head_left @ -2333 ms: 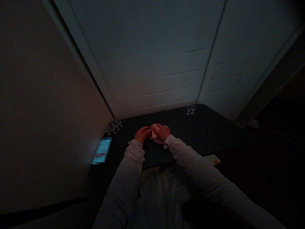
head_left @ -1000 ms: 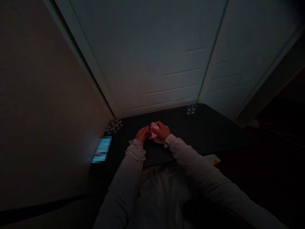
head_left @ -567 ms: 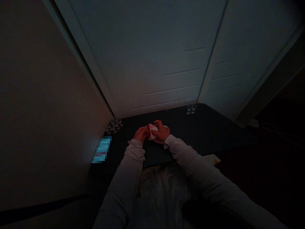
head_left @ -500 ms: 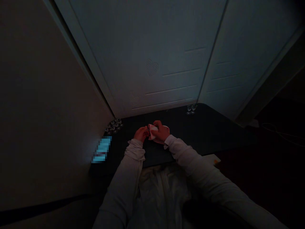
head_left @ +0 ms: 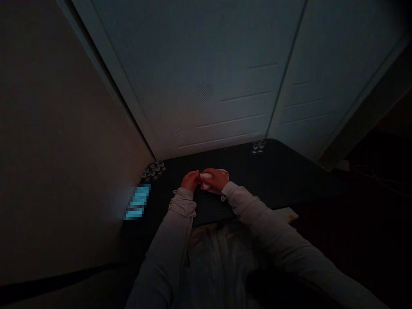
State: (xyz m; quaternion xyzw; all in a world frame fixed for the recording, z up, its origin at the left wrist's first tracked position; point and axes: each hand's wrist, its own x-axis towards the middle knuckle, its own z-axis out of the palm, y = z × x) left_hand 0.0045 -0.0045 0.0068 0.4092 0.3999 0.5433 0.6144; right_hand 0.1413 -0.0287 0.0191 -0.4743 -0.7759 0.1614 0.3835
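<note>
In dim light my two hands meet over a dark table (head_left: pixel 277 180). My right hand (head_left: pixel 216 180) is closed around a pale pink cloth (head_left: pixel 206 177). My left hand (head_left: pixel 190 180) is pinched shut against the cloth's left side, holding something small that I cannot make out. Both forearms wear light long sleeves.
A cluster of several small clear glasses (head_left: pixel 153 170) stands at the table's back left corner, and two more glasses (head_left: pixel 258 146) at the back right. A lit, blurred screen (head_left: pixel 137 201) lies at the left edge. White cabinet doors (head_left: pixel 219 86) rise behind the table.
My right hand has turned a little over the cloth, its fingers now lower and flatter. My left hand stays pinched beside it. The glasses have not moved.
</note>
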